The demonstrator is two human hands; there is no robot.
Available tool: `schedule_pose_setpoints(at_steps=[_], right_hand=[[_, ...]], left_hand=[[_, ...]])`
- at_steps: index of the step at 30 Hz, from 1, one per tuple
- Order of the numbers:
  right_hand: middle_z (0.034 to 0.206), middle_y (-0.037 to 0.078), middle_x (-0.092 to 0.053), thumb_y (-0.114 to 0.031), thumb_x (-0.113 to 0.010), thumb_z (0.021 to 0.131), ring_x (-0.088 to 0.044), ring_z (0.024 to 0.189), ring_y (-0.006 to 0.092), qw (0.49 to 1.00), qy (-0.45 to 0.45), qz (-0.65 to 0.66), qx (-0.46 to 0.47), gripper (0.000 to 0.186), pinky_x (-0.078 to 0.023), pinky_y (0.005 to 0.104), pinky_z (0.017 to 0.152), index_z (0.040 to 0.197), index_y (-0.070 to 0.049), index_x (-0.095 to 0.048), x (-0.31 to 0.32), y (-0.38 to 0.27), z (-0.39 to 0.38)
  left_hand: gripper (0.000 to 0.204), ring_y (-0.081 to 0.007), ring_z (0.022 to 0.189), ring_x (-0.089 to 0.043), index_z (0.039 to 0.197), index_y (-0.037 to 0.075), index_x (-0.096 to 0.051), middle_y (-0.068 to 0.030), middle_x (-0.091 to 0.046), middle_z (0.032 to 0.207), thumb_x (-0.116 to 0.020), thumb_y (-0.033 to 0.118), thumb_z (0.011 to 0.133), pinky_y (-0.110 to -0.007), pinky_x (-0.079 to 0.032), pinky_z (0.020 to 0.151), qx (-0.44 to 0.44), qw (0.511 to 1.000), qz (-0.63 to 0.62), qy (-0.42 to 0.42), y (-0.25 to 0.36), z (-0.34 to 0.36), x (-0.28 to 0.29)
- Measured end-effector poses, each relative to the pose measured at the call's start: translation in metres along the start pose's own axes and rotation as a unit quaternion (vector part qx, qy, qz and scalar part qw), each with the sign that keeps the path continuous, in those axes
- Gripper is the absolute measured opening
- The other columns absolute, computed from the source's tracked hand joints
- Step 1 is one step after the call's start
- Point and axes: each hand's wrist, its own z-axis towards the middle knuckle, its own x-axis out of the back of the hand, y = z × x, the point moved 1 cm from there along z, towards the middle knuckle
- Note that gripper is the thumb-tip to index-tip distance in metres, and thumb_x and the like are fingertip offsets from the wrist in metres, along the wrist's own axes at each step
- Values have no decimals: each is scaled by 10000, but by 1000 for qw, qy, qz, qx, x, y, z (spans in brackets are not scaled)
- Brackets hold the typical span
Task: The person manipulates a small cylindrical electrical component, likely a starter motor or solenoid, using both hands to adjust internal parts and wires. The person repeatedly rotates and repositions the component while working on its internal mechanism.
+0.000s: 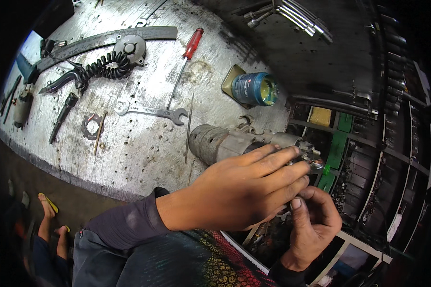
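A grey metal motor housing (pixel 208 144), cylindrical with holes in its side, lies at the bench's right edge. My left hand (pixel 239 186) curves over its right end, fingers close together and touching it; the thumb is hidden. Wires and small metal parts (pixel 316 163) show past the fingertips, with a bright green piece (pixel 326 170) beside them. Just below, my right hand (pixel 311 229) is closed in a pinch, thumb against forefinger, close under the left fingers. Whatever it pinches is hidden.
A red-handled screwdriver (pixel 192 45), a wrench (pixel 151 111), thin rods (pixel 189 131), a ring gasket (pixel 91 126) and a black coiled cord (pixel 107 65) lie on the metal bench (pixel 148 167). A blue grease jar (pixel 255 89) stands behind the housing. Racks with sockets (pixel 364 191) fill the right. Another person's feet (pixel 48 206) show lower left.
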Motion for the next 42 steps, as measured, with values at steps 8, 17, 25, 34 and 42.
schedule_pose_setpoints(at_steps=[8, 17, 25, 34, 42], right_hand=[[1057, 156, -747, 69, -788, 945, -751, 863, 177, 998, -4, 65, 0, 188, -658, 303, 748, 1118, 93, -718, 4, 5, -3], [1049, 151, -746, 88, -799, 917, -714, 874, 138, 999, 3, -2, 51, 187, -586, 244, 741, 1092, 91, -735, 1, 7, -1], [1030, 138, -740, 81, -801, 909, -681, 859, 128, 998, -10, -40, 52, 168, -548, 247, 740, 1063, 91, -736, -1, 3, 1], [990, 125, -718, 16, -768, 959, -664, 819, 142, 984, -81, -112, 112, 118, -544, 263, 723, 1041, 87, -719, 4, 1, 10], [1050, 133, -717, 70, -774, 912, -657, 853, 111, 997, -39, -51, 46, 202, -542, 236, 724, 1100, 80, -700, 6, 6, 3]], left_hand=[[624, -334, 1418, -589, 1401, 99, -680, -87, -629, 1472, -849, 236, 816, -484, -517, 1146, 19, 999, -40, 0, 0, 1, 1], [612, -332, 1408, -599, 1407, 101, -679, -78, -631, 1475, -837, 245, 834, -485, -517, 1149, 23, 999, -46, 8, 0, 1, 2], [568, -339, 1401, -606, 1388, 81, -689, -99, -633, 1475, -813, 238, 856, -492, -522, 1148, 19, 999, -37, 15, 0, 2, 0], [613, -354, 1406, -601, 1397, 54, -674, -120, -632, 1465, -837, 241, 836, -499, -520, 1151, 8, 999, -38, 26, -1, 0, -4], [581, -344, 1402, -604, 1390, 62, -686, -100, -634, 1464, -817, 248, 856, -502, -520, 1150, 19, 999, -31, 25, 2, -2, -4]])
